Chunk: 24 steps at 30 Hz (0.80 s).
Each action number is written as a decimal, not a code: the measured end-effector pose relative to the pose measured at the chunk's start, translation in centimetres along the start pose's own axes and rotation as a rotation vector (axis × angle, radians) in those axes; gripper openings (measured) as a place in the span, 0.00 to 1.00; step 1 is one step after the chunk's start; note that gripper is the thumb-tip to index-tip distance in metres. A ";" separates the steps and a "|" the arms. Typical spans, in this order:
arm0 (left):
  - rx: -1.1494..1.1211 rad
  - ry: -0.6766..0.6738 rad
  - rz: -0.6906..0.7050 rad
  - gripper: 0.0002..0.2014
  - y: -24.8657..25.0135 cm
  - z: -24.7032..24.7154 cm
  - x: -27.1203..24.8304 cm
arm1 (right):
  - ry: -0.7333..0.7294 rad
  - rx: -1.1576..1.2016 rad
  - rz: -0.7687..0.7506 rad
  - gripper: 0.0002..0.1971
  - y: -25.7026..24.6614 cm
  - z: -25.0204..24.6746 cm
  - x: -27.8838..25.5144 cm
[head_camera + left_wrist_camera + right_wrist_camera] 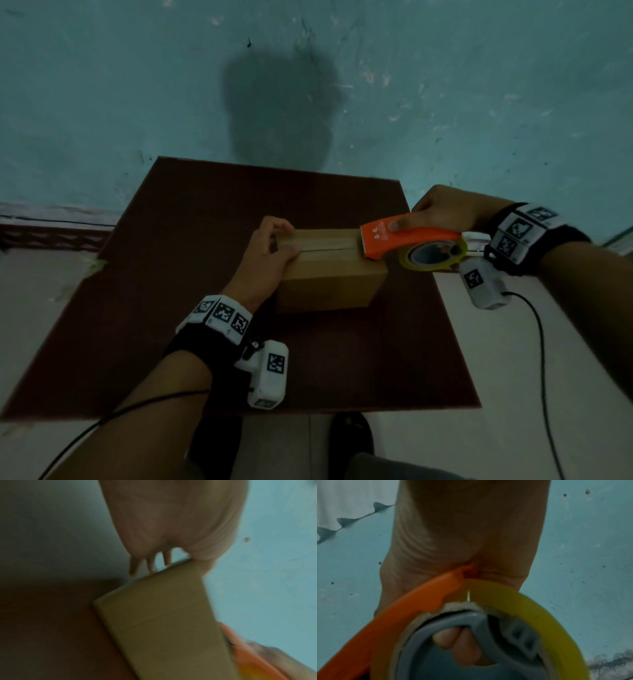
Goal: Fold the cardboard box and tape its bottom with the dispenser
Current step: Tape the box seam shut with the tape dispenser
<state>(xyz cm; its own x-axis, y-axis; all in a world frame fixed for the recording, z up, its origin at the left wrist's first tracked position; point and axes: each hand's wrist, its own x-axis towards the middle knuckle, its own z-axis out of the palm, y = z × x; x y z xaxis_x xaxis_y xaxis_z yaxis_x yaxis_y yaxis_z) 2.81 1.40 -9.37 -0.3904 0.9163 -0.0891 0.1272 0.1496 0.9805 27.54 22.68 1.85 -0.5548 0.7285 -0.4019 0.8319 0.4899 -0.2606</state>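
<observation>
A small brown cardboard box [329, 274] stands on the dark brown table [164, 308], its top seam covered by a strip of tape. My left hand [279, 240] grips the box's left end, fingers curled over the far edge and thumb on top. In the left wrist view the left hand [171, 520] sits at the box [163, 622] edge. My right hand [442, 209] holds the orange tape dispenser [407, 236] with its yellow tape roll [433, 255]; the serrated blade touches the box's right top edge. From the right wrist, my right hand [467, 527] wraps the dispenser [419, 608], fingers [462, 649] inside the grey hub.
The table stands against a teal wall [308, 85], with pale floor [513, 342] on either side. Its right edge runs just under the dispenser. A black cable [541, 342] hangs from the right wrist, and a dark shoe [352, 435] shows below the table's near edge.
</observation>
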 end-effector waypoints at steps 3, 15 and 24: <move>0.357 0.112 0.235 0.11 0.7 0.7 -0.1 | 0.004 0.002 0.021 0.38 -0.1 -0.1 0.0; 1.135 0.068 0.158 0.23 3.0 0.7 0.4 | 0.119 0.278 -0.035 0.43 -5.4 5.9 0.2; 1.334 0.218 -0.046 0.24 2.7 -1.6 -0.5 | 0.141 0.535 -0.062 0.41 -9.1 10.7 0.3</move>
<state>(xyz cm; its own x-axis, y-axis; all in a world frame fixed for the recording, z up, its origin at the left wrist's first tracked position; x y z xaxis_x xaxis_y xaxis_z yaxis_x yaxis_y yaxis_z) 1.86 0.78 -6.41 -0.5379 0.8423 0.0347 0.8427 0.5361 0.0503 19.92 13.35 -5.28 -0.5680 0.7809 -0.2600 0.6648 0.2490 -0.7043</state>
